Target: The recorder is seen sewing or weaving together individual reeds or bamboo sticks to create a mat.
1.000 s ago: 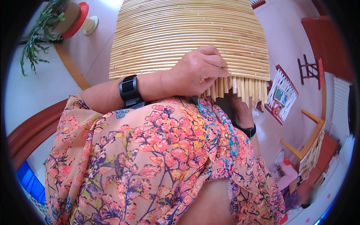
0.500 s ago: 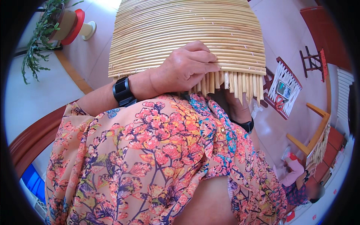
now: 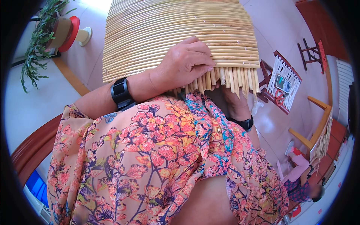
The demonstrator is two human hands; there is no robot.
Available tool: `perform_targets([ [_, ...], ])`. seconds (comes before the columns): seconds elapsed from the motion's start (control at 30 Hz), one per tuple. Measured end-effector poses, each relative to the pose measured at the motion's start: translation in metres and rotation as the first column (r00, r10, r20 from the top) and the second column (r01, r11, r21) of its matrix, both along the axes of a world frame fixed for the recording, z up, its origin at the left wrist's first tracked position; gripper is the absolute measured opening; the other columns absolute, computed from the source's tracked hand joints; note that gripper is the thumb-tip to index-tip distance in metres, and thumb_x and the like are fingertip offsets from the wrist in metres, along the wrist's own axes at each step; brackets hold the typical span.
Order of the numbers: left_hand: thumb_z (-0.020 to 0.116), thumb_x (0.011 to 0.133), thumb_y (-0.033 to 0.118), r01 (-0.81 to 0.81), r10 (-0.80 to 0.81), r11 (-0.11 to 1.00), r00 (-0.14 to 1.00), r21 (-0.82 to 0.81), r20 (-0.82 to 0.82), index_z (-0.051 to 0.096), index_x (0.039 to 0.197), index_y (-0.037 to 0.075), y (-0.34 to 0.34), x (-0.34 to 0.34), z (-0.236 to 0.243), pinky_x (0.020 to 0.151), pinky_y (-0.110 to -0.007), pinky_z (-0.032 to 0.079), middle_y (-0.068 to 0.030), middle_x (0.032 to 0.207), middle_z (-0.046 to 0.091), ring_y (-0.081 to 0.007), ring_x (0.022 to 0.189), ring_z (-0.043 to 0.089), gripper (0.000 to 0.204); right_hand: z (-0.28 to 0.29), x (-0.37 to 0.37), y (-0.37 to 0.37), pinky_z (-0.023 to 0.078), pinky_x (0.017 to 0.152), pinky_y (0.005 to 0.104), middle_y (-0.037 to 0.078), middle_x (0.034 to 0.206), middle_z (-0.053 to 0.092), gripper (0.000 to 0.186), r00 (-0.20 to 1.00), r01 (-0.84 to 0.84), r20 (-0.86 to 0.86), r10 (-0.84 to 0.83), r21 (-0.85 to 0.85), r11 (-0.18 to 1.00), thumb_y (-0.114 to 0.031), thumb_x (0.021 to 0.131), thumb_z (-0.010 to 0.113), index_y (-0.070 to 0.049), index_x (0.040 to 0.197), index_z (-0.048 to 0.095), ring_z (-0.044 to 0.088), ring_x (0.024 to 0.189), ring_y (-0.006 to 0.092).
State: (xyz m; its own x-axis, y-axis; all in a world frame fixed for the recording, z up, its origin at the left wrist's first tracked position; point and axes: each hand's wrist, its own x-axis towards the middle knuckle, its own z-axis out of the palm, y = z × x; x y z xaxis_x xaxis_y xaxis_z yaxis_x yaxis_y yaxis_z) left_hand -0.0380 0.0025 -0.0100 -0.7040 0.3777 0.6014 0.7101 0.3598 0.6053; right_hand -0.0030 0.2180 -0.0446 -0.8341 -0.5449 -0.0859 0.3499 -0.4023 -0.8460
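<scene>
A mat of pale yellow stalks [image 3: 180, 33], laid side by side and stitched with light thread, stands in front of me. Stubby ends of a second layer of stalks [image 3: 236, 78], running crosswise, jut out below its near edge. My left hand [image 3: 187, 62] is closed at that near edge, its thumb and fingers pinched together on the mat. Behind the jutting ends is my right hand [image 3: 235, 103], under the mat; its fingers are mostly hidden. Each wrist wears a black band.
To the right, a small folding stool [image 3: 283, 82] with white webbing carries a phone [image 3: 282, 84] and red-handled scissors [image 3: 279, 96]. Beyond are a dark stool frame [image 3: 311, 54], a wooden frame [image 3: 317, 127] and another person [image 3: 300, 183]. A potted plant [image 3: 39, 48] stands far left.
The mat sits slightly further left in the view, as the whole scene has shifted a little. My left hand keeps its hold at the edge, and my right hand stays underneath.
</scene>
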Motion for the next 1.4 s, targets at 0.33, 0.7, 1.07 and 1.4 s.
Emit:
perform_targets([
  [0.33, 0.070, 0.068, 0.001, -0.017, 0.018, 1.000, 0.998, -0.021, 0.061, 0.068, 0.082, 0.005, -0.005, 0.005, 0.016, 0.065, -0.030, 0.050, -0.0063, 0.084, 0.064, -0.0217, 0.076, 0.060, 0.014, 0.002, 0.014, 0.018, 0.042, 0.087, 0.0320, 0.008, 0.109, 0.056, 0.029, 0.939, 0.266, -0.335, -0.078, 0.562, 0.783, -0.008, 0.089, 0.054, -0.006, 0.117, 0.051, 0.055, 0.097, 0.0208],
  [0.7, 0.072, 0.067, 0.009, -0.087, 0.091, 0.993, 0.995, -0.080, 0.050, 0.067, 0.080, 0.007, 0.000, 0.000, 0.016, 0.065, -0.034, 0.048, -0.0059, 0.078, 0.061, -0.0253, 0.075, 0.057, 0.014, 0.007, 0.005, 0.002, 0.042, 0.088, 0.0288, 0.006, 0.110, 0.053, 0.035, 0.994, 0.054, 0.084, -0.066, 0.136, 0.989, -0.018, 0.091, 0.054, -0.003, 0.121, 0.046, 0.052, 0.100, 0.0152],
  [1.07, 0.074, 0.067, 0.011, -0.048, 0.064, 0.987, 0.992, -0.153, 0.104, 0.066, 0.077, 0.006, 0.006, -0.010, 0.016, 0.067, -0.033, 0.048, -0.0066, 0.080, 0.061, -0.0242, 0.077, 0.058, 0.014, 0.002, 0.006, -0.002, 0.042, 0.087, 0.0295, 0.007, 0.108, 0.055, 0.032, 0.995, 0.103, -0.014, -0.103, 0.248, 0.963, -0.020, 0.094, 0.047, -0.003, 0.120, 0.047, 0.053, 0.098, 0.0153],
  [1.4, 0.074, 0.065, 0.006, -0.049, 0.053, 0.998, 0.993, -0.037, 0.106, 0.067, 0.073, 0.005, 0.009, -0.010, 0.011, 0.062, -0.031, 0.046, -0.0062, 0.078, 0.059, -0.0227, 0.073, 0.056, 0.012, 0.000, 0.005, 0.003, 0.042, 0.089, 0.0288, 0.004, 0.114, 0.053, 0.032, 0.997, 0.070, 0.022, -0.075, 0.174, 0.982, -0.022, 0.095, 0.048, -0.005, 0.123, 0.046, 0.051, 0.103, 0.0139],
])
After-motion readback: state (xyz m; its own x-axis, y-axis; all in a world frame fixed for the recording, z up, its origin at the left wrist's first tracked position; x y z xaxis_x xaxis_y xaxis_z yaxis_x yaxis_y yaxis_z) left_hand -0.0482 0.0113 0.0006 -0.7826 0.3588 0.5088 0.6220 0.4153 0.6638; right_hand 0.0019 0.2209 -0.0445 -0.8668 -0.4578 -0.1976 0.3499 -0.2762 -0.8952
